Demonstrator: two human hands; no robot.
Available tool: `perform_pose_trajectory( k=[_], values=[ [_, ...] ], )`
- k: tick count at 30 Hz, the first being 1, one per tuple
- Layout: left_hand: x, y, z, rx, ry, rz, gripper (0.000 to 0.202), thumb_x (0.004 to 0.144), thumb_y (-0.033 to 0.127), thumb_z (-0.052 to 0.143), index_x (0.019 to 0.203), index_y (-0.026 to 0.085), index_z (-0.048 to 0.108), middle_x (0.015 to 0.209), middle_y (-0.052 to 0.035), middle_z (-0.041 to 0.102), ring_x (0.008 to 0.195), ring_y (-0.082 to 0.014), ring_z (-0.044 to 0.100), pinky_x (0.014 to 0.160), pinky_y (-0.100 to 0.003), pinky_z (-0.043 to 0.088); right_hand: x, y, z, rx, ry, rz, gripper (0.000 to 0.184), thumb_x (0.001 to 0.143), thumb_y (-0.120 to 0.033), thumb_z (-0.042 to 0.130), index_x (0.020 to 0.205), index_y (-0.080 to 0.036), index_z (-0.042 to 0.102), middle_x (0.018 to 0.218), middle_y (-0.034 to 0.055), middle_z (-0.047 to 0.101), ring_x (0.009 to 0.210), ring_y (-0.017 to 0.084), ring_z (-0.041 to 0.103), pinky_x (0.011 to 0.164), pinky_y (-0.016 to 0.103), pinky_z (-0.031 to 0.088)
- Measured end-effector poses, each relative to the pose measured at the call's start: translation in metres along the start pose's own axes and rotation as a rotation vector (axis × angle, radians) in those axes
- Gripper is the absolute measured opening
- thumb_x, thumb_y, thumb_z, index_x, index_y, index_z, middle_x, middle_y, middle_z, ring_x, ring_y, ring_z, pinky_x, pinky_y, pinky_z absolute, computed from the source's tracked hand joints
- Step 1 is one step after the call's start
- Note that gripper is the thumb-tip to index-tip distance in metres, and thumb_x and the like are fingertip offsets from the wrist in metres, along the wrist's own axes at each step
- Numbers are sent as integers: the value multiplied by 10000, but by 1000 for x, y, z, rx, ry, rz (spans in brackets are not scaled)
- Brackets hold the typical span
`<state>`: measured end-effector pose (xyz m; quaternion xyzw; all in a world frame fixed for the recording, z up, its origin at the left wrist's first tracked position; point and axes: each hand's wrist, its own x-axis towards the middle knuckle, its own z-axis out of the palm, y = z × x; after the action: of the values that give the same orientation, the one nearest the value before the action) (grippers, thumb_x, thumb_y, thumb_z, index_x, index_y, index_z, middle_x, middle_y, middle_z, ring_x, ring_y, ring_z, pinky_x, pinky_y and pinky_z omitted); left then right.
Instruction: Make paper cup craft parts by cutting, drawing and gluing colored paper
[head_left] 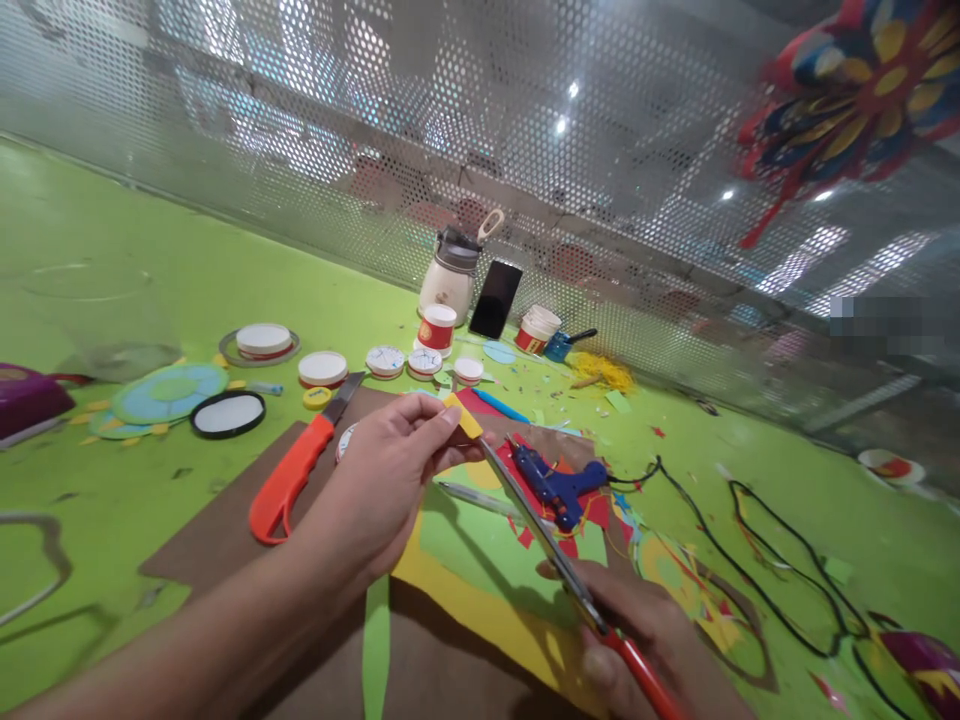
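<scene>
My left hand [390, 480] pinches a small yellow paper piece [463, 415] between thumb and fingers, held above the brown board [217, 530]. My right hand [645, 640] grips red-handled scissors [540, 530], whose long blades point up and left, with the tip meeting the yellow piece. Under the hands lie yellow and green paper sheets [487, 570]. A blue glue gun [559, 485] rests on red paper scraps just right of the blades.
An orange-handled utility knife [296, 475] lies on the board at left. Paper cups, round lids, a bottle [452, 275] and a phone [495, 298] stand near the perforated metal wall. A black cord [750, 560] snakes across the green table at right.
</scene>
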<state>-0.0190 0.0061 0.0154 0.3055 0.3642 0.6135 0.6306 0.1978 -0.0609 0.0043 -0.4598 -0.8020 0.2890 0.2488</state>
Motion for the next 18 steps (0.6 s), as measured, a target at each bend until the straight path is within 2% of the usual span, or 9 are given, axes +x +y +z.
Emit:
perform_pose_trajectory(
  k=[7, 13, 18],
  values=[
    [-2, 2, 0, 34, -22, -26, 141, 779, 192, 646, 685, 144, 553, 659, 1, 624, 748, -180, 672, 720, -292, 522, -1, -1, -3, -19, 1, -8, 590, 879, -616, 418, 1123, -132, 653, 622, 13, 545, 555, 130, 481, 544, 216, 408],
    [-1, 2, 0, 76, -42, -74, 143, 779, 177, 637, 670, 139, 551, 639, 6, 608, 690, -153, 653, 719, -281, 513, -1, 3, 0, 24, -24, 1, 600, 869, -636, 408, 1103, -140, 652, 624, 4, 549, 548, 131, 482, 497, 222, 342],
    [1, 5, -2, 118, -72, -100, 136, 770, 191, 647, 677, 141, 561, 637, 2, 619, 642, -133, 624, 712, -286, 506, -5, 13, 5, 16, -47, 12, 685, 846, -695, 354, 1060, -124, 667, 638, 31, 569, 543, 146, 502, 506, 237, 392]
  ],
)
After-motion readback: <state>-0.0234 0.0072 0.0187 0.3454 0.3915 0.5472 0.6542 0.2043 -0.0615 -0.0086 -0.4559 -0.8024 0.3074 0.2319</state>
